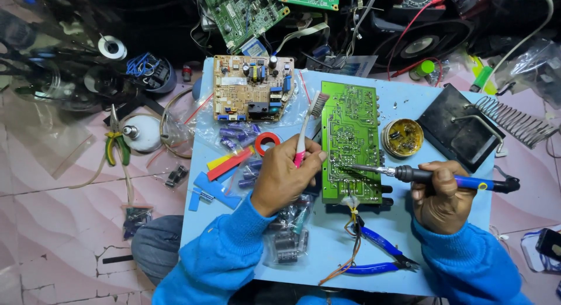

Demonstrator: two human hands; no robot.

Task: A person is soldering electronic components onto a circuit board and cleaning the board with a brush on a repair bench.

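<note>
The light-blue work table (409, 246) carries everything, and it is crowded, so a stray elbow could sweep something off its edge. On it lies the green circuit board (349, 142), solder side up, between my 2 hands. Above it sits a tan circuit board (252, 87), well clear of my work.

My right hand (439, 195) is clamped around the blue grip of the soldering iron (444, 177), its tip resting on the lower part of the green board. If I linger there, I judge the heat could lift a copper track or bridge 2 neighbouring joints. The iron's stand (514, 122) is well apart to the right.

My left hand (286, 175) is closed on a toothbrush (306, 130), bristles up beside the board's left edge. Its plastic would melt if it met the tip.

The blue pliers (380, 253) lie just below the board, near loose orange wires (349, 246) that could scorch or snag my sleeve. The open tin of flux (403, 137) sits near the iron's shaft; a knock might tip it. Small capacitors (239, 134) by my left hand could roll away.
</note>
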